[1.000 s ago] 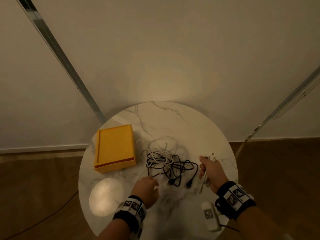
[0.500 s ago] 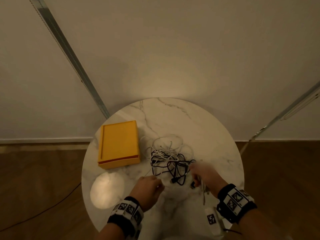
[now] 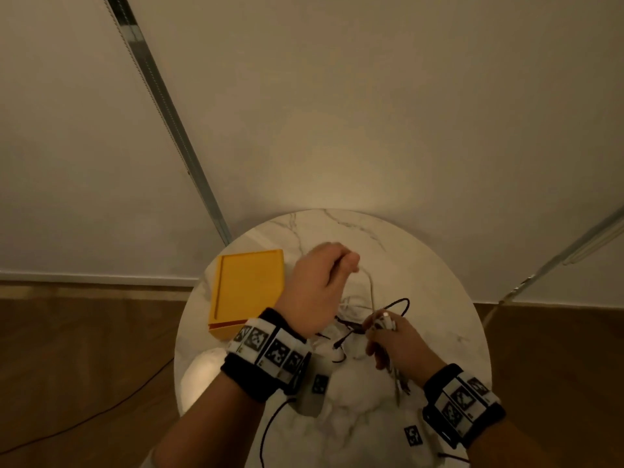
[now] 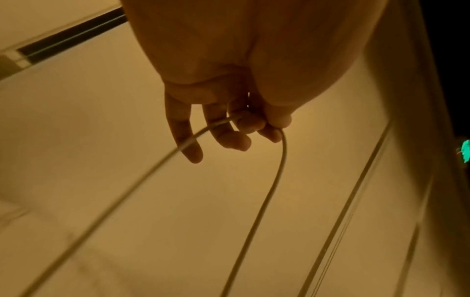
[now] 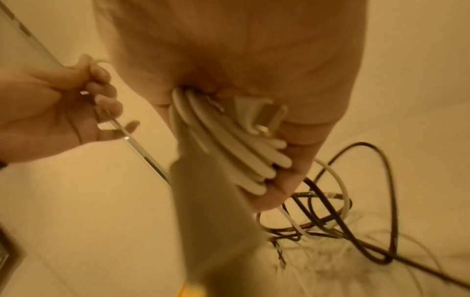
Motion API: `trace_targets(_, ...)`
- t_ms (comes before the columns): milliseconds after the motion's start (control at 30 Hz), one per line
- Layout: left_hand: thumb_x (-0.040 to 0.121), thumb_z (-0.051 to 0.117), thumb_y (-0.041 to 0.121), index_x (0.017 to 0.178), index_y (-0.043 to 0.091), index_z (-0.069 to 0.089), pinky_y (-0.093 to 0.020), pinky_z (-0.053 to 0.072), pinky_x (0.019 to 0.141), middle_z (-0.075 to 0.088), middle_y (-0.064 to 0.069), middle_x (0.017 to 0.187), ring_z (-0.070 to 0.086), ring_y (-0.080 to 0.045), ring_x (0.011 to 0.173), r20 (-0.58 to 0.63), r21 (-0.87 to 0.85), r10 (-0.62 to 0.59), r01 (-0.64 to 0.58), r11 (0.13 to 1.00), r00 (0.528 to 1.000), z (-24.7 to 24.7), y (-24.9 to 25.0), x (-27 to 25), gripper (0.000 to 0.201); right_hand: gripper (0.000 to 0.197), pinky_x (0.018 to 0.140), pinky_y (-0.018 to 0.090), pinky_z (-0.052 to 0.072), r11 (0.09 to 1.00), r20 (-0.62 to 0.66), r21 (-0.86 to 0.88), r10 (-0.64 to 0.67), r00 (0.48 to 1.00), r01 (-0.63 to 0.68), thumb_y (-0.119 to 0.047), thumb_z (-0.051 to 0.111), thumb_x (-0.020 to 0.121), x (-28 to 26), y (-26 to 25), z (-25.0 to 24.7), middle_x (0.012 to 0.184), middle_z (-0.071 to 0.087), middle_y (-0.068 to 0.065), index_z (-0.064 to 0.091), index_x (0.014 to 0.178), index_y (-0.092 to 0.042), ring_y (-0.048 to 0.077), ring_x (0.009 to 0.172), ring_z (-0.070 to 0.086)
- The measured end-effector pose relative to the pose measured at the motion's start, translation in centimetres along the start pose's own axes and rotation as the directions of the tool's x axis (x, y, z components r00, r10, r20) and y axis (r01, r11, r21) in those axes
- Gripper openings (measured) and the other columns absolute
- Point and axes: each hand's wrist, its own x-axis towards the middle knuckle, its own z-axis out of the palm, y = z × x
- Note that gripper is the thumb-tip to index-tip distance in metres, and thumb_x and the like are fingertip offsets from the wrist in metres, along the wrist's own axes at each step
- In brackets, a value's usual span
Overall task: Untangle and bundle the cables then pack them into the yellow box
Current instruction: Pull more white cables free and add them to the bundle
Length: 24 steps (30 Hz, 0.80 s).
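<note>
My left hand (image 3: 324, 282) is raised above the round marble table (image 3: 422, 265) and pinches a white cable (image 3: 369, 282) (image 4: 277, 170) that runs down to my right hand. My right hand (image 3: 388, 336) grips a bundle of folded white cable loops (image 5: 234, 144) with a USB plug (image 5: 264, 114) at its top. A tangle of black cable (image 3: 398, 304) (image 5: 356, 201) and white cable lies on the table between and under both hands. The yellow box (image 3: 248, 287) sits closed on the table's left side, beside my left hand.
A white wrist device with a marker (image 3: 312, 386) hangs under my left wrist, and a thin black lead (image 3: 270, 430) drops from it. The wall stands close behind the table. A dark cord (image 3: 84, 418) lies on the wooden floor at the left.
My left hand has risen from the table's front and pulled a white cable strand up and back. My right hand has shifted left toward the tangle, keeping its bundle.
</note>
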Motion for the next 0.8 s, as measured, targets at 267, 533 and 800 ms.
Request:
trace_targets(267,0.102,0.049,0.032,0.088,0.015,0.063,-0.013,0.037,0.069,0.056,0.005,0.081,0.050,-0.002,0.076,-0.242,0.067,0.203,-0.193,0.979,0.949,-5.4,2.7,3.1,0.026,0.025,0.058,0.044,0.047,0.975,-0.133,0.077,-0.196,0.972,0.207,-0.009,0.056,0.101,-0.5,-3.6,-1.4,0.065,0.066,0.020,0.057,0.088,0.011,0.031,0.050,0.054)
trace_targets(533,0.102,0.049,0.032,0.096,0.023,0.071,-0.037,0.047,0.068,0.056,0.000,0.083,0.054,-0.017,0.078,-0.226,0.090,0.177,-0.161,0.983,0.958,-7.6,2.2,3.0,0.025,0.021,0.058,0.039,0.050,0.863,-0.106,0.326,-0.371,0.923,0.385,-0.021,0.060,0.096,-3.2,-11.0,-3.8,0.073,0.061,0.024,0.062,0.080,-0.008,0.029,0.056,0.053)
trace_targets(800,0.101,0.058,0.026,0.100,0.022,0.076,-0.025,0.041,0.058,0.054,0.004,0.070,0.049,-0.012,0.062,-0.365,0.200,0.303,-0.244,0.949,0.880,-12.2,7.3,4.9,0.018,0.021,0.057,0.039,0.051,0.768,-0.069,0.398,-0.520,0.851,0.502,-0.024,0.056,0.092,-5.3,-16.5,-4.1,0.071,0.060,0.020,0.062,0.080,-0.008,0.028,0.056,0.051)
